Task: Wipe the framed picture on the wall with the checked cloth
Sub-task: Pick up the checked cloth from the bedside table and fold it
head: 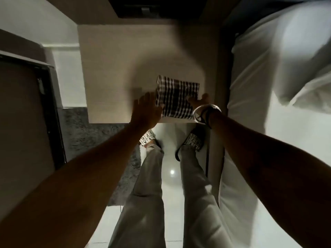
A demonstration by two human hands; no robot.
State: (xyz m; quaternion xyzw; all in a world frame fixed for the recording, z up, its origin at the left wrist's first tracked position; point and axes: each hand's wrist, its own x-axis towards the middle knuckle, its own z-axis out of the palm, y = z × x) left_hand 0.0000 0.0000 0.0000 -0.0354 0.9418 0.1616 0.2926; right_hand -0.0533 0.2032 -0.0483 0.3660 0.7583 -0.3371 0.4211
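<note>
Pickup is underway: you're spreading your left hand point(146, 109) wide at the checked cloth's point(177, 97) nine o'clock edge, right hand point(198, 101) pinching its four o'clock corner; lift next.

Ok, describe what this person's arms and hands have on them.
Both forearms are bare, with no sleeves in view. The left hand wears nothing visible. The right hand has a pale bangle at the wrist, with a dark band beside it.
</note>
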